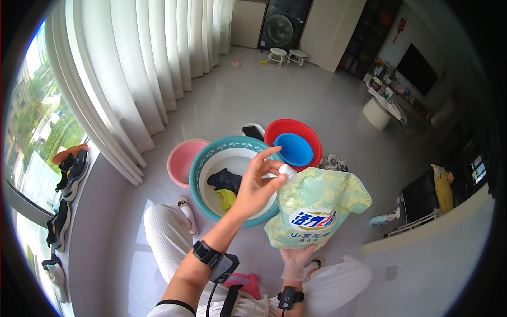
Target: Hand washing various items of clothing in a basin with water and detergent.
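Note:
A large pale green detergent pouch (322,201) with a flowery print is held up in front of me, tilted to one side. My left hand (257,182) pinches its white cap (288,171) between thumb and fingers. From below, my right hand (297,260) grips the pouch's bottom end, its fingers partly hidden behind it. Just left of the pouch stands a teal basin (198,198) on the floor. Inside it lie a dark navy garment (224,179) and a yellow-green cloth (226,199); my left hand and forearm cover part of the basin.
A pink basin (177,165) stands left of the teal one. Behind the pouch, a blue basin (293,149) sits within a red basin (311,134). Shoes (59,224) line the windowsill beside white curtains (132,63). A spray bottle (384,217) lies to the right.

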Available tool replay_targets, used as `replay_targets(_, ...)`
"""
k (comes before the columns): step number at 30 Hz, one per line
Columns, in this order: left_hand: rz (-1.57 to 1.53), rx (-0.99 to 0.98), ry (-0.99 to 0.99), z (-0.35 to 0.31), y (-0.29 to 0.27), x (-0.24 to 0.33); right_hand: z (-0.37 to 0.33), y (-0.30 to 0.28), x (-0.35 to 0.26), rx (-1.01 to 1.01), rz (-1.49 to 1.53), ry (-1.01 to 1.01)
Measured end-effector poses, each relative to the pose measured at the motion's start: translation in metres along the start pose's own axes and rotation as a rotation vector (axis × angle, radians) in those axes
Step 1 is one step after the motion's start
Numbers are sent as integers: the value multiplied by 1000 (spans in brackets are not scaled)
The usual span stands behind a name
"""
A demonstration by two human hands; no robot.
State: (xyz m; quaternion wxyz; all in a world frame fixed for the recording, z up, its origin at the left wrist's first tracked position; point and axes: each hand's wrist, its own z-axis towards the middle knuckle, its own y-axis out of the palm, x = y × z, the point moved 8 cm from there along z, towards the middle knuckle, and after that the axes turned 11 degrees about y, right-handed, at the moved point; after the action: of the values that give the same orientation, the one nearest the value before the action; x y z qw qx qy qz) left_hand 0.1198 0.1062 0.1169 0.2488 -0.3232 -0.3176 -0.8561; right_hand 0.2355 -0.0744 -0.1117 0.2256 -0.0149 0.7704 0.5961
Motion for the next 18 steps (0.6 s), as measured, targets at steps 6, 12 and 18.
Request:
replay_targets(6, 631, -406, 230, 23, 18, 40, -3, -15, -11, -1, 78, -43)
replay_targets(12, 593, -583, 214, 26, 34, 32, -5, -12, -18, -16, 60, -126)
replay_targets(18, 533, -563, 256, 28, 41, 28, -13, -25, -22, 1, 21, -95)
